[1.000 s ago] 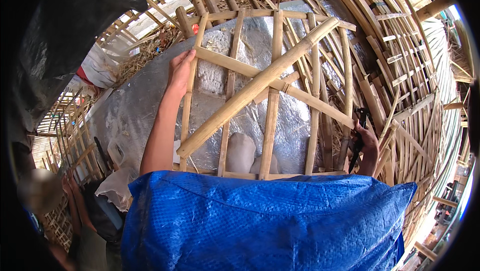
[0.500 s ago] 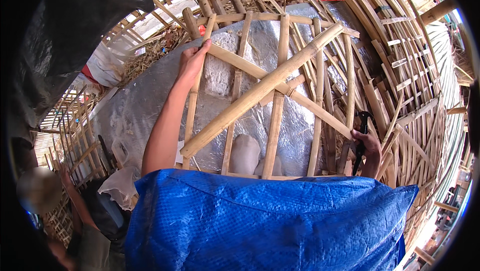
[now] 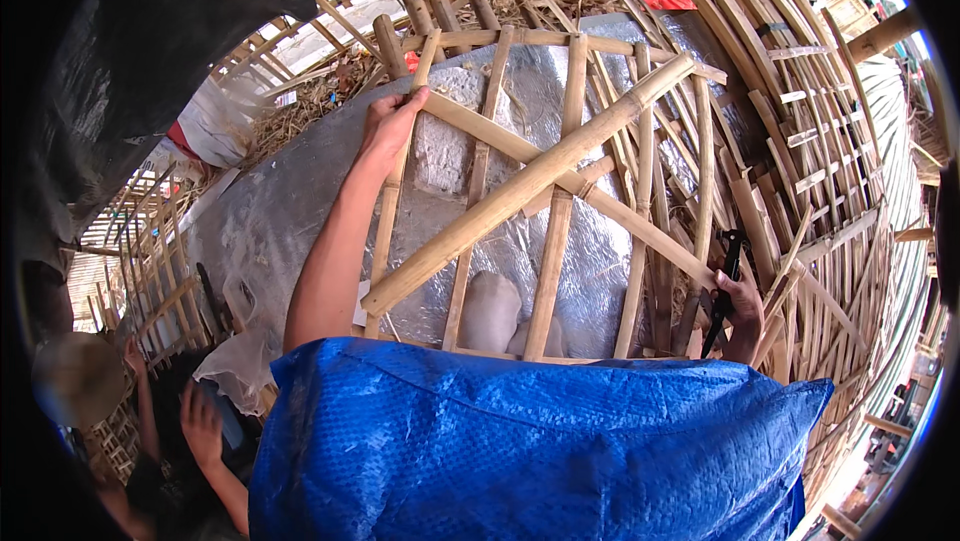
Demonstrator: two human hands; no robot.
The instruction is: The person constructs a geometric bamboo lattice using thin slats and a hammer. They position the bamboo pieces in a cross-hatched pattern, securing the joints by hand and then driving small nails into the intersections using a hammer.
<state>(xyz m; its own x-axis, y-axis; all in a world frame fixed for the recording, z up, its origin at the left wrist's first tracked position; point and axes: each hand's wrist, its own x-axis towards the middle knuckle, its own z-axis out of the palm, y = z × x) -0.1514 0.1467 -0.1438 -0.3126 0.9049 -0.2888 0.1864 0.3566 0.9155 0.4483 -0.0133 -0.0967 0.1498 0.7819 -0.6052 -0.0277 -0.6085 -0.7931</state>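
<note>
Your left hand [image 3: 393,128] pinches upper end of strip [image 3: 610,208] at frame [image 3: 553,241]; right hand [image 3: 742,303] curls round dark tool [image 3: 733,253], thumb at lower end. Hold strip flat, tool clear of frame.

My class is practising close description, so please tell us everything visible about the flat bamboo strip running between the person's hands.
The flat bamboo strip is long, narrow and pale tan, like split bamboo, with what looks like a joint near its middle. It slants from upper left to lower right across upright strips; whether it touches each cannot be told. A thick round pole crosses over it, hiding a short stretch. The left hand holds its upper end, the right hand its lower.
</note>
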